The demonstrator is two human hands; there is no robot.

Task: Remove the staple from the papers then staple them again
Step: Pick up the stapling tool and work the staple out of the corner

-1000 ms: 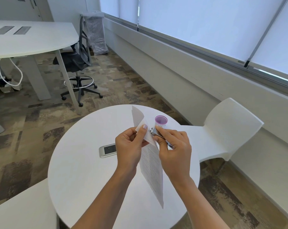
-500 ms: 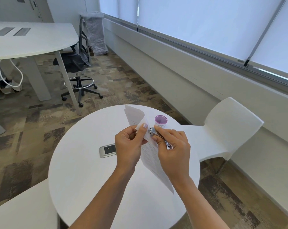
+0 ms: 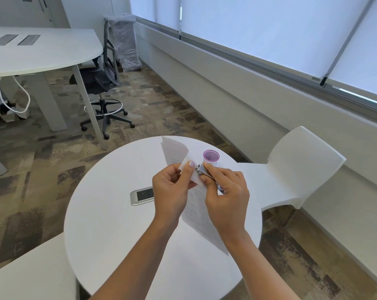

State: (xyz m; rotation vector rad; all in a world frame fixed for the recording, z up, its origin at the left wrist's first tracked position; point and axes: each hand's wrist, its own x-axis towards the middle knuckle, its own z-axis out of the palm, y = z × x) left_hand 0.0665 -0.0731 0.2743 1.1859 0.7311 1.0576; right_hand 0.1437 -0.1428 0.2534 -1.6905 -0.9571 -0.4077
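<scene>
Above the round white table (image 3: 109, 234), my left hand (image 3: 172, 191) pinches the corner of the printed papers (image 3: 199, 215), thumb on top. One sheet (image 3: 174, 152) curls up and back to the left. My right hand (image 3: 226, 195) grips a small metal tool (image 3: 201, 169), a stapler or staple remover, with its tip at the pinched corner. The staple itself is hidden by my fingers.
A small cup with a purple rim (image 3: 211, 158) stands just behind my hands. A grey power outlet panel (image 3: 142, 195) is set into the table. A white chair (image 3: 295, 169) stands at the right, an office chair (image 3: 101, 83) and a desk (image 3: 38, 50) farther left.
The lower part of the papers has swung from hanging straight down to slanting toward the right. The upper sheet has curled farther left. Both hands stay at the corner.
</scene>
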